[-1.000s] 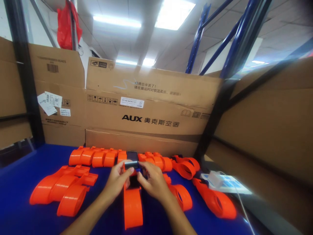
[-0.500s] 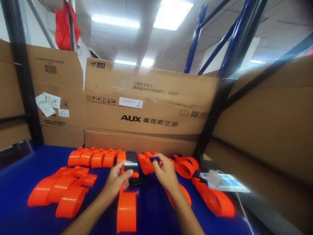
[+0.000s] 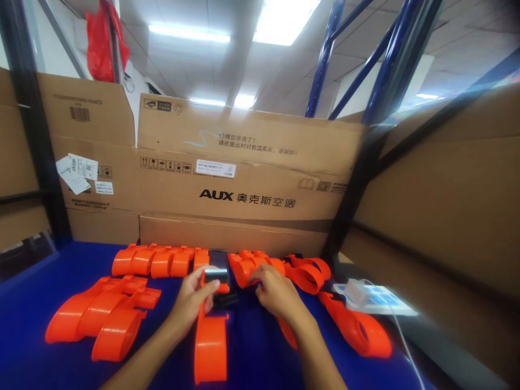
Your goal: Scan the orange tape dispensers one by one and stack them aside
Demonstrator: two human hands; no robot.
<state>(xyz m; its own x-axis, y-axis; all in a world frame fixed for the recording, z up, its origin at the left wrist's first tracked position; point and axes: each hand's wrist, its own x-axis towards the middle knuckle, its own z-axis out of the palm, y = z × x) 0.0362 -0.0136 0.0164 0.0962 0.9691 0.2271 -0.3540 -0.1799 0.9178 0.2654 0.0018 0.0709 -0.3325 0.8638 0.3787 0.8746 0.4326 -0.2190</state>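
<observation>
My left hand (image 3: 190, 300) holds the top end of an orange plastic holder (image 3: 210, 341) that lies lengthwise on the blue table (image 3: 28, 303), with a small dark phone-like device (image 3: 218, 267) seated in it under my thumb. My right hand (image 3: 276, 292) rests just to the right, fingers curled over a small dark piece beside the row of orange parts (image 3: 247, 268); what it grips is hidden.
More orange holders lie at the left (image 3: 97, 319), along the back (image 3: 156, 261) and at the right (image 3: 355, 327). A white charger on a pad (image 3: 368, 298) with a cable sits at the right. Cardboard boxes (image 3: 244, 184) wall the back and right.
My right hand left the device, went out to the right toward the back row holding a small dark piece, then drew back slightly. My left hand kept hold of the holder.
</observation>
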